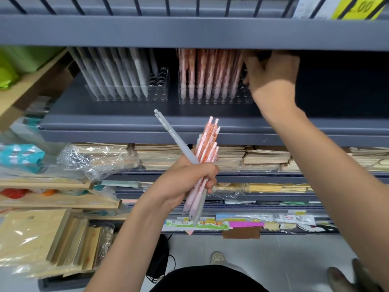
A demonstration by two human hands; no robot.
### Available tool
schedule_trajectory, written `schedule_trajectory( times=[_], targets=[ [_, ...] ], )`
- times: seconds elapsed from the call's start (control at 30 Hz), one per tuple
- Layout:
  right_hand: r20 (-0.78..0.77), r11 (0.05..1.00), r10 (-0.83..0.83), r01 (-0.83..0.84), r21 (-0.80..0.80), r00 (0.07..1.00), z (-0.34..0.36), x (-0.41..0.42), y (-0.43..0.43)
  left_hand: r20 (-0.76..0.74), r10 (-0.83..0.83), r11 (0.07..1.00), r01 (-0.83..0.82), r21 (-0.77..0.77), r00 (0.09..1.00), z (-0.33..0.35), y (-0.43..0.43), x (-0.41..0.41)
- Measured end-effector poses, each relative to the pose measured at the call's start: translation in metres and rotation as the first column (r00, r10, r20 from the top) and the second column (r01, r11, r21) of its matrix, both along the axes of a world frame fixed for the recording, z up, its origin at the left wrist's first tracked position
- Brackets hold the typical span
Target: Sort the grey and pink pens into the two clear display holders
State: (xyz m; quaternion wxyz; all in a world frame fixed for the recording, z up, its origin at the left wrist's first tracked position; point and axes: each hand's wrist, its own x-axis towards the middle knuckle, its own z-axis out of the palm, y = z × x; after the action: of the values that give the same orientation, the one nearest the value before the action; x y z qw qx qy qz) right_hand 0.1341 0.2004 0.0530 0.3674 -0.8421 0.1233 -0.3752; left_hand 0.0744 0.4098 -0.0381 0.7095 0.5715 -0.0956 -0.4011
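The left hand [189,180], its forearm rising from the lower left, is closed in a fist around a bundle of pens [207,140], knuckles up. The right arm stretches up and forward, and the right hand [271,72] shows its back, fingers curled out of sight; whether they hold anything cannot be told.
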Motion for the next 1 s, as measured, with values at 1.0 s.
schedule_trajectory(
  times=[1.0],
  targets=[
    [-0.655, 0.658, 0.66, -0.702, 0.271, 0.367, -0.014, -0.032, 0.154, 0.059, -0.082, 0.995, 0.078, 0.066, 0.995, -0.011, 0.084, -0.01]
  ],
)
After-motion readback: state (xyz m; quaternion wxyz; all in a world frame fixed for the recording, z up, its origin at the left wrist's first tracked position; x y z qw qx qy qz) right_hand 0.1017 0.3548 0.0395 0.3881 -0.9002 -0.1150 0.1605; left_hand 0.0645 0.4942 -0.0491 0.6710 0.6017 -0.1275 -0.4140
